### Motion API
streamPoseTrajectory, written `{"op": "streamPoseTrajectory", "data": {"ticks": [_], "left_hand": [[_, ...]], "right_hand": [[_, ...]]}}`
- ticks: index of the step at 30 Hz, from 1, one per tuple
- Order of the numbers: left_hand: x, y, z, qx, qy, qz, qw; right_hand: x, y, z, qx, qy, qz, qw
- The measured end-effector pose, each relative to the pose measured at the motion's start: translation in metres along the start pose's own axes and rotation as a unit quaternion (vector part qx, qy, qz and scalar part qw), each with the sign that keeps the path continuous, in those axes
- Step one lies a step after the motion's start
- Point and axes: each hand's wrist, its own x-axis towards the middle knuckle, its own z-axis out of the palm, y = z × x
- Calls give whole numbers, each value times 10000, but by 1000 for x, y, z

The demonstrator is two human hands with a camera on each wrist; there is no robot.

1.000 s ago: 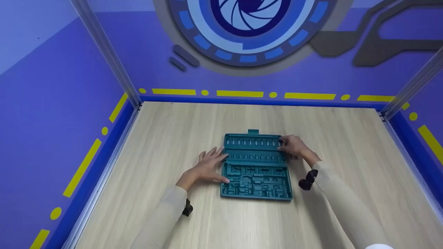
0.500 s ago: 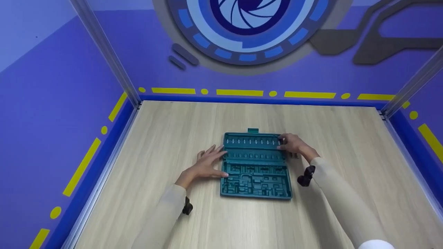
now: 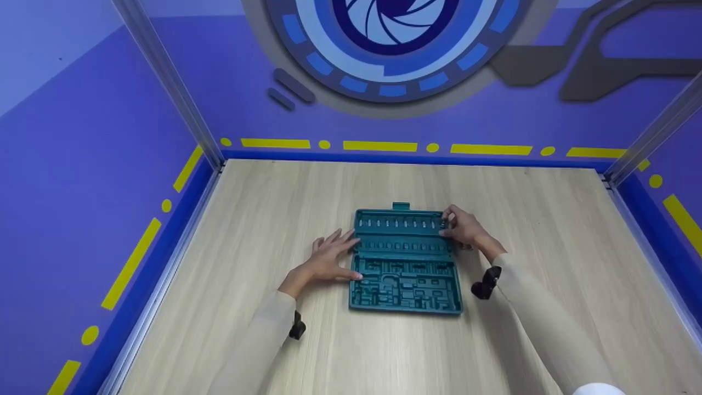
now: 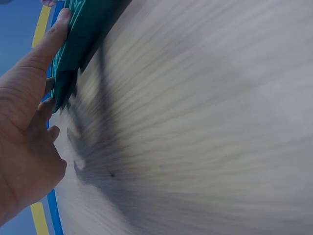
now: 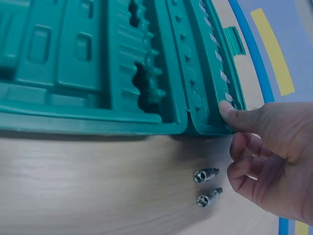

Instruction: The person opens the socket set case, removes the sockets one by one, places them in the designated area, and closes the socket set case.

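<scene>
A green plastic socket-set case (image 3: 406,285) lies unfolded on the wooden table. Its far half holds a row of small metal bit sockets (image 3: 406,223); moulded recesses fill the near half. Along the left side rests my left hand (image 3: 326,260), fingers spread and thumb (image 4: 61,24) on the rim. My right hand (image 3: 465,227) is at the far right corner. Its thumb (image 5: 234,111) touches the end of the socket row, and the index finger is raised beside it. That fingertip is hidden in the right wrist view. Two loose bit sockets (image 5: 207,175) lie beneath this hand.
The case's latch tab (image 3: 401,206) sticks out from the far edge. The wooden table (image 3: 285,192) meets a blue patterned wall (image 3: 384,126) at the back, with metal frame posts (image 3: 181,93) at the corners.
The index finger of my right hand has lifted slightly from the end of the socket row. My left thumb has slid a little along the case's side, away from me. The case stays in place.
</scene>
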Motion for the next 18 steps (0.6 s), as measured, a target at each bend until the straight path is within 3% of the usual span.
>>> {"op": "streamPoseTrajectory", "data": {"ticks": [11,18], "left_hand": [[-1,0,1,116,2,-3,9999],[1,1,0,154,-54,-91,9998]], "right_hand": [[-2,6,9,59,577,-291,9979],[-4,8,15,-554,996,-894,9895]]}}
